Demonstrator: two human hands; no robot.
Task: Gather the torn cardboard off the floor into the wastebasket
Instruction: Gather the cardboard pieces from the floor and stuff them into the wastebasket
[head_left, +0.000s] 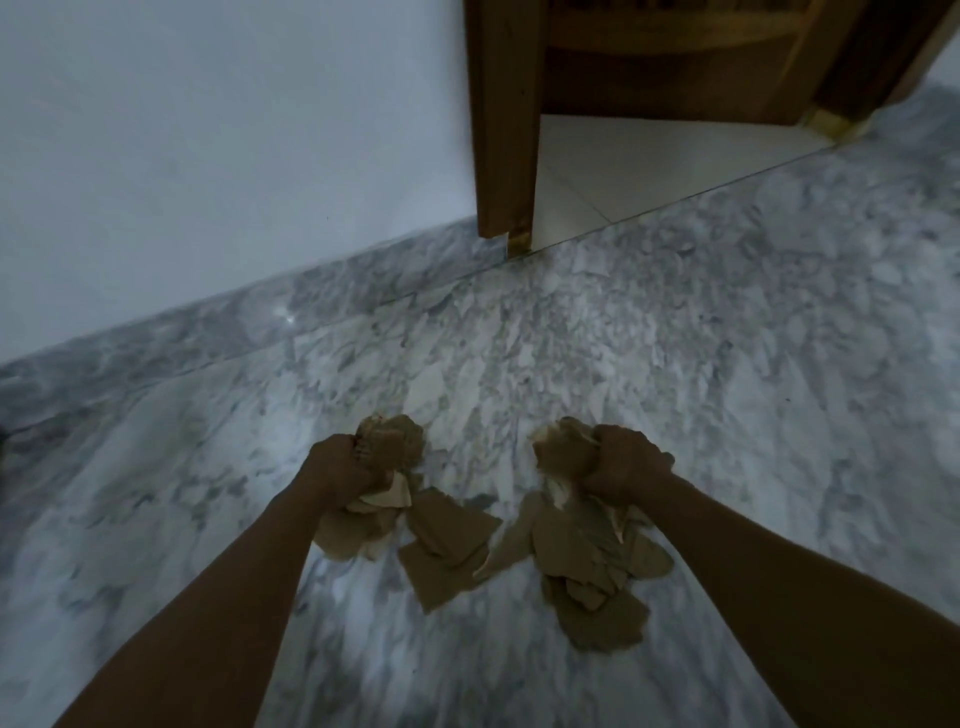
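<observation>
While L hand (340, 465) fists a cardboard wad (389, 441) and R hand (623, 460) fists a second wad (563, 452), fingers curled tight, rest of torn cardboard (452, 551) lies flat on marble floor (727, 364) btwn and under both wrists.

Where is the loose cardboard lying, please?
In the head view, loose cardboard lies low centre on the floor, between the left hand and right hand, which grip more.
</observation>
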